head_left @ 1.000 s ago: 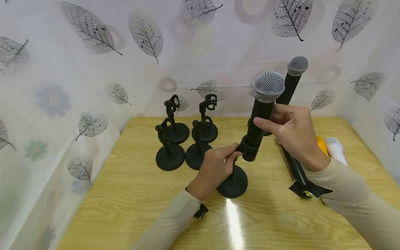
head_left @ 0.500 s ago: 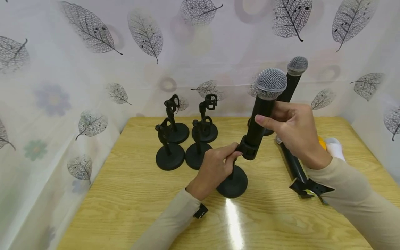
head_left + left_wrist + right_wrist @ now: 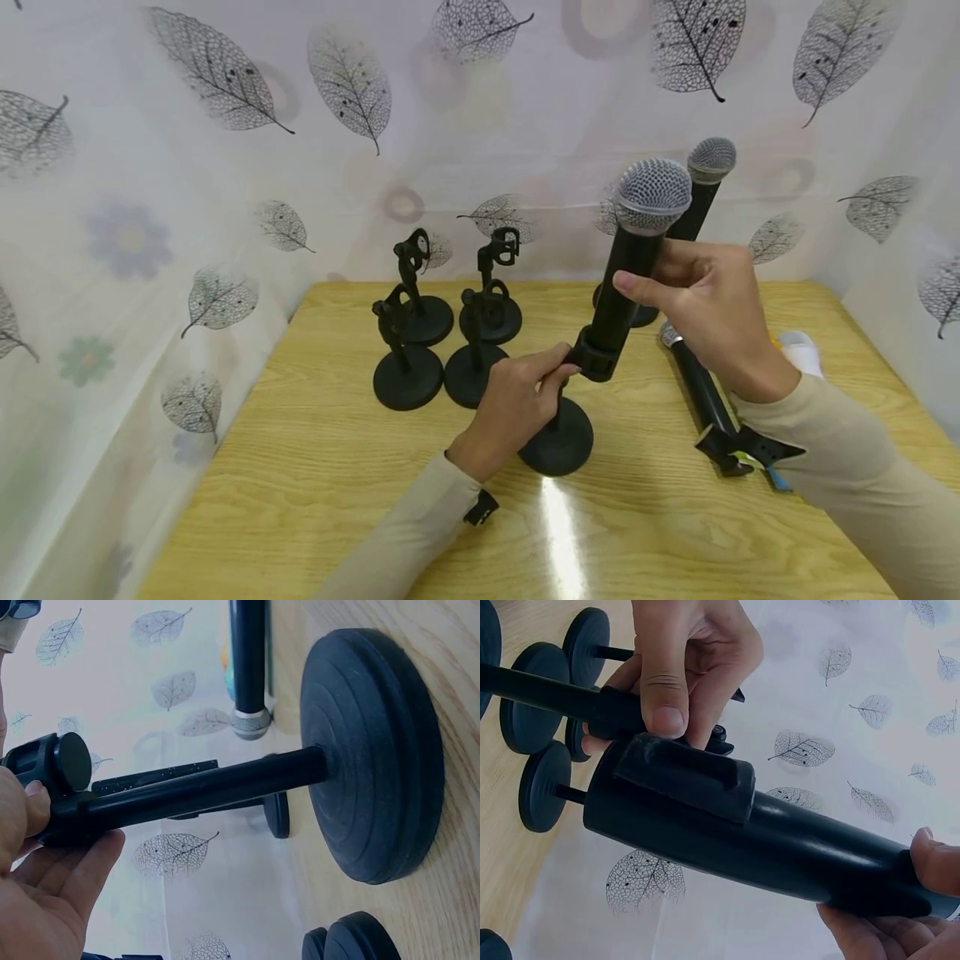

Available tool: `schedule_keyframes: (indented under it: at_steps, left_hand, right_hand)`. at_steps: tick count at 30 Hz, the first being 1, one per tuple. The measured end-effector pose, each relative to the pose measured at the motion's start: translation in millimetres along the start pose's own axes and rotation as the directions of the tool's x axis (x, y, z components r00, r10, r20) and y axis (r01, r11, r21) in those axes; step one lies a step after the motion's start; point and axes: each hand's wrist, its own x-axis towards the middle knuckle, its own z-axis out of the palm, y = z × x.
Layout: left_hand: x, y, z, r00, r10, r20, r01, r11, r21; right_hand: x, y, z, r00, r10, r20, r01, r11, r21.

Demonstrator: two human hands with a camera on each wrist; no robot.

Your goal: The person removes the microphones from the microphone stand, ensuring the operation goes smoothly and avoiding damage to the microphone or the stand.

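Note:
My right hand [image 3: 712, 321] grips a black microphone [image 3: 632, 252] by its body, thumb along the near side. The silver mesh head points up, leaning right. Around the lower end of the microphone sits the clip [image 3: 686, 780] of a black desktop stand. With thumb and fingers, my left hand [image 3: 513, 404] pinches that stand just below the clip. The stand's round base [image 3: 558, 442] rests on the table; its straight post [image 3: 202, 793] shows in the left wrist view. Part of the microphone is hidden behind my right fingers.
Several black stands with bare clips, one a front-left stand [image 3: 407, 377], are grouped left of centre. Behind my right hand, another microphone [image 3: 712, 158] stands upright in its own stand. A black microphone [image 3: 701, 392] and a white object [image 3: 801, 352] lie at right on the wooden table [image 3: 315, 500].
My right hand and the microphone have shifted slightly up and right, with its lower end rising a little at the clip. My left hand and the stand stay in place.

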Motion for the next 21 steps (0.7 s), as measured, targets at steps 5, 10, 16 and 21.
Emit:
schedule_keyframes:
  at_steps: [5,10,16,21]
  left_hand:
    - [0.0,-0.4,0.5,1.0,0.001,0.003,-0.001,1.0,0.001]
    - [0.2,-0.1,0.1,1.0,-0.002,-0.001,0.002,1.0,0.0]
    - [0.3,0.2,0.3,1.0,-0.004,0.003,0.004,1.0,-0.002]
    - [-0.6,-0.1,0.2,1.0,-0.005,-0.003,0.005,1.0,0.0]
  right_hand:
    - [0.5,-0.7,-1.0,1.0,-0.012,0.001,0.012,1.0,0.025]
    - [1.5,-2.5,-2.7,1.0,-0.013,0.007,0.013,0.999,0.031]
    - [3.3,-4.7,-6.2,1.0,-0.016,-0.009,0.017,0.999,0.047]
    - [3.9,-5.8,-8.0,1.0,-0.019,-0.014,0.021,0.993,0.12]
